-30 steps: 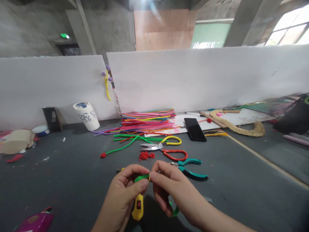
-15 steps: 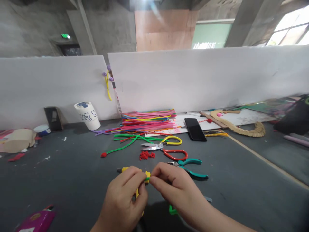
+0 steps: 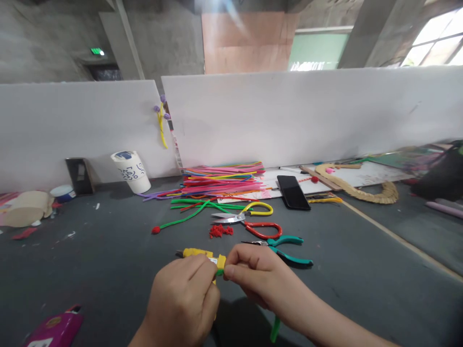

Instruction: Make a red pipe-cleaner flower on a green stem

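Both hands meet low in the middle, fingertips almost touching around a short bit of green pipe cleaner (image 3: pixel 219 272). My left hand (image 3: pixel 184 299) is closed, thumb against the curled fingers, with the green end at its fingertips. My right hand (image 3: pixel 253 272) pinches the same piece from the right; a green length hangs beneath its wrist. Just behind the left hand lies a yellow hot glue gun (image 3: pixel 197 252), partly hidden by it. Teal-handled pliers (image 3: pixel 292 250) rest beyond the right hand. Scissors (image 3: pixel 238 218) with yellow and red handles lie farther back, beside red fluffy clippings (image 3: pixel 220 231).
A pile of coloured pipe cleaners (image 3: pixel 222 180) sits against the white partition (image 3: pixel 289 120). Nearer lies a green stem with a red bud (image 3: pixel 156 230). A black phone (image 3: pixel 293 193), a white paper-wrapped cup (image 3: pixel 130 172) and a purple object (image 3: pixel 54 330) are also on the table.
My left hand has rolled over slightly, its thumb tucked lower. The green length under my right hand has swung right and down. Tools on the table stay put.
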`<state>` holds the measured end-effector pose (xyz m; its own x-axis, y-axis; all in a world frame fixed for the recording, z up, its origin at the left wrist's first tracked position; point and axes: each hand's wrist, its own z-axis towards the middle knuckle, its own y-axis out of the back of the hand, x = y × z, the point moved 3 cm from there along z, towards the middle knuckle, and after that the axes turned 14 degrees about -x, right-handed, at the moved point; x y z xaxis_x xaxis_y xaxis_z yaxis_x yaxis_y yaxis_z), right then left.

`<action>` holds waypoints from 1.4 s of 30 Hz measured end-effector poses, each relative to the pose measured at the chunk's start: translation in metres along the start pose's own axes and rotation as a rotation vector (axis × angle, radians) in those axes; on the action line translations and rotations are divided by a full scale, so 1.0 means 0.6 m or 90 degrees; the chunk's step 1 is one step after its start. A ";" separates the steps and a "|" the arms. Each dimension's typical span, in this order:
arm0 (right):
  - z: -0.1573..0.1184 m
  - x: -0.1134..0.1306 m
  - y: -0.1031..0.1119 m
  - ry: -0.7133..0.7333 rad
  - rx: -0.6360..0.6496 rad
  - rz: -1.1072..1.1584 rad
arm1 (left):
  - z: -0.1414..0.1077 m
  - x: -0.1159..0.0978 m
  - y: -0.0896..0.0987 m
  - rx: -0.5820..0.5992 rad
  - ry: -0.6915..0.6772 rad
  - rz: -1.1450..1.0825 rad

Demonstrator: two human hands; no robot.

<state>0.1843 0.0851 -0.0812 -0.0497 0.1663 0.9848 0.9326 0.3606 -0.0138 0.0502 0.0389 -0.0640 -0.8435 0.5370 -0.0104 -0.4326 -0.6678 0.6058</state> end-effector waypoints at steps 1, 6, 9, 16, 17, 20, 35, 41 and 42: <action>0.001 -0.001 0.000 -0.005 0.007 0.008 | 0.001 0.000 0.001 -0.001 -0.010 0.008; 0.003 0.002 0.006 -0.040 0.012 0.036 | 0.003 -0.001 0.000 0.010 -0.046 0.018; 0.005 0.008 0.015 -0.053 0.002 0.032 | 0.001 0.001 -0.006 0.005 0.036 -0.072; 0.008 0.001 0.019 -0.052 0.035 -0.021 | -0.019 0.014 -0.010 -0.064 0.155 -0.119; 0.009 -0.001 0.019 -0.038 0.031 -0.042 | -0.021 0.014 -0.010 -0.076 0.117 -0.104; 0.008 -0.001 0.019 0.047 -0.006 -0.111 | -0.026 0.014 -0.011 -0.112 0.017 -0.074; 0.012 0.004 0.023 0.150 0.011 -0.233 | -0.009 0.029 -0.016 0.030 0.036 -0.156; 0.015 0.005 0.025 0.075 0.022 -0.177 | -0.003 0.035 -0.011 0.075 0.115 -0.265; 0.015 0.006 0.026 0.068 0.021 -0.169 | -0.004 0.036 -0.009 0.074 0.127 -0.274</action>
<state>0.1952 0.0995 -0.0796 -0.2506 -0.0356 0.9674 0.8795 0.4092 0.2429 0.0336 0.0532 -0.0694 -0.6459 0.6344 -0.4247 -0.7262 -0.3392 0.5979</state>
